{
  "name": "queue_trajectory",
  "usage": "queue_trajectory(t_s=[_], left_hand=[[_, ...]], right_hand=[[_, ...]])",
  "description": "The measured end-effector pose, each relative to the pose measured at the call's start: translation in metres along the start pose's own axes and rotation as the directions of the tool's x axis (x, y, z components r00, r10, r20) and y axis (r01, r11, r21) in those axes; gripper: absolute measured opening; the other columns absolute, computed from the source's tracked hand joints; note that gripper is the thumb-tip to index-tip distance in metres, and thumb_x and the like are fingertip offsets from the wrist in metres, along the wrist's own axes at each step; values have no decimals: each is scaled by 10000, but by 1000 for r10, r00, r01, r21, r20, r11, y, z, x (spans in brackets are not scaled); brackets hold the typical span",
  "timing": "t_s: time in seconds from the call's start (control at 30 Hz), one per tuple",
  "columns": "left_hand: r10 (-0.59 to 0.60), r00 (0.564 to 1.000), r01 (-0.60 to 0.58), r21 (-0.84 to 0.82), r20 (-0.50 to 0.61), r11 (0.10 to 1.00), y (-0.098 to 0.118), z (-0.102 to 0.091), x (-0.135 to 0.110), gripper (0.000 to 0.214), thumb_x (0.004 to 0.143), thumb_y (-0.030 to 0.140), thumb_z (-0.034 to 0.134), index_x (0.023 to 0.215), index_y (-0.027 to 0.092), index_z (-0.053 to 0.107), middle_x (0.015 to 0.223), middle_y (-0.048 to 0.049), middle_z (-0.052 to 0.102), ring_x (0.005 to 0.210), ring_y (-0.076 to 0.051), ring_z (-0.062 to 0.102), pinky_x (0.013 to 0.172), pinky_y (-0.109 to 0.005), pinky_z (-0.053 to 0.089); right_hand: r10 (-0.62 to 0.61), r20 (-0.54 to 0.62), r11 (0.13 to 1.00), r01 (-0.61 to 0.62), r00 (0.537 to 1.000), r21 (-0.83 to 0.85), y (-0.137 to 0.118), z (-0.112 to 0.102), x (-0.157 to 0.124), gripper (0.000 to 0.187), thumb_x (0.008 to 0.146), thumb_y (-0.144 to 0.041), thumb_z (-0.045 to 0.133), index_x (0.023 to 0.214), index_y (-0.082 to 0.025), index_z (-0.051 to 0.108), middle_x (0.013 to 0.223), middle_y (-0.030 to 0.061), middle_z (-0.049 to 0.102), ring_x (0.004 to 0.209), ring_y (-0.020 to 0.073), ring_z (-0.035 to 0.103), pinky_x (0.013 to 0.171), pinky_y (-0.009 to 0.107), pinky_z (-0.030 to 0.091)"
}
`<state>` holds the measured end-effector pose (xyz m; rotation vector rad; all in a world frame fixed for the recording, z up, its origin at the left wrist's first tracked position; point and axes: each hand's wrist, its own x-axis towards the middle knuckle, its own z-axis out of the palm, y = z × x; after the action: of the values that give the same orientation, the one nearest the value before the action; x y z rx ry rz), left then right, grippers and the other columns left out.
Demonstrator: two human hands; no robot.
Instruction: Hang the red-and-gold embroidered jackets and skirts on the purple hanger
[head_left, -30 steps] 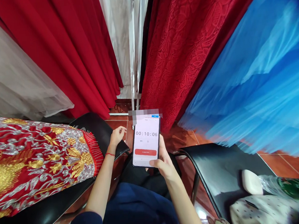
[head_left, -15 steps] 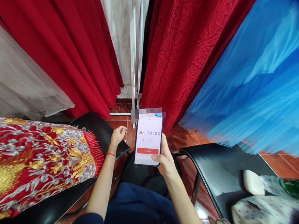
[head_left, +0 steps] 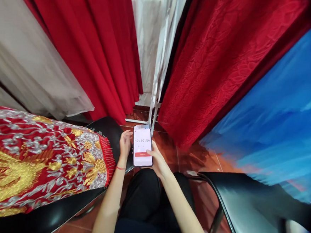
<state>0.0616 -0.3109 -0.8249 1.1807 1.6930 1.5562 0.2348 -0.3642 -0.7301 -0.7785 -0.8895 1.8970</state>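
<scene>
Both hands meet over the lap around a phone, which stands upright in the air above the knees, screen toward the camera. The right hand grasps it from the right and below, its thumb lying across the lower part of the screen, on or just at the red button there. The left hand comes in from the left edge with its fingers curled at the side of the phone; whether it truly clasps the case or only rests against it I cannot tell. The screen shows a timer reading of 00:10:06 above the red button, so a count has been run to that figure, and judging by the thumb's place the press on the button looks to be the step in hand, though the picture does not show whether it has landed. A thin red string circles the left wrist. To the left, a red cloth with gold and silver embroidery lies across a black chair, near the left hand but apart from it. Another black chair stands to the right. Plain red dresses, a patterned red dress and blue tulle hang behind.
</scene>
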Motion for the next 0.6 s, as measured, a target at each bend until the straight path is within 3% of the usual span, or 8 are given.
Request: queue_trajectory(t_s=[0.07,0.13,0.23,0.33,0.4,0.47,0.6], left_hand=[[-87,965,64,-100,-249,993,-6,-21,-5,437,967,313,245,1338,153,410,1286,-186,603,1180,-216,624,939,-366,541],[-165,885,116,-137,-435,984,-15,-52,-12,473,971,303,183,1396,157,331,1377,-209,528,1250,-221,580,977,-392,527],[-171,749,153,-85,-640,985,-30,-106,-23,476,969,340,234,1383,150,373,1437,-200,473,1338,-225,498,1080,-397,454],[-143,632,190,-27,-761,981,-42,-148,-32,475,965,361,268,1355,143,428,1449,-192,464,1363,-220,466,1120,-386,413],[-114,612,185,1,-783,983,-47,-161,-37,473,965,345,257,1357,150,436,1451,-190,466,1356,-215,473,1123,-391,410],[-74,622,179,50,-780,983,-49,-163,-40,466,961,325,259,1360,172,444,1441,-170,486,1344,-206,485,1124,-385,409],[-59,630,220,106,-774,970,-44,-156,-44,456,944,325,277,1334,216,487,1407,-128,532,1333,-200,497,1115,-381,419]], right_hand=[[53,-3,998,-53,999,-13,21,5,20,491,708,-359,693,1150,-247,510,1068,39,712,972,256,685,811,377,558],[65,1,997,-64,998,-50,43,14,39,446,727,-383,689,1112,-244,510,1022,28,718,903,235,698,786,358,559],[50,20,989,-47,999,-137,75,32,64,397,759,-423,665,1071,-233,510,962,19,719,836,210,697,766,331,551],[12,58,952,6,998,-306,102,52,86,358,796,-467,623,1030,-215,526,935,29,716,844,201,685,764,310,539],[-26,104,884,71,994,-463,116,64,94,345,834,-491,588,1023,-208,533,940,45,718,845,199,679,766,303,529],[-57,137,758,132,989,-639,126,75,97,374,877,-509,543,1077,-194,529,942,77,719,824,212,679,764,316,519],[-69,133,372,149,989,-916,133,92,87,542,941,-529,430,1275,-106,483,933,166,707,838,279,687,783,371,505]])
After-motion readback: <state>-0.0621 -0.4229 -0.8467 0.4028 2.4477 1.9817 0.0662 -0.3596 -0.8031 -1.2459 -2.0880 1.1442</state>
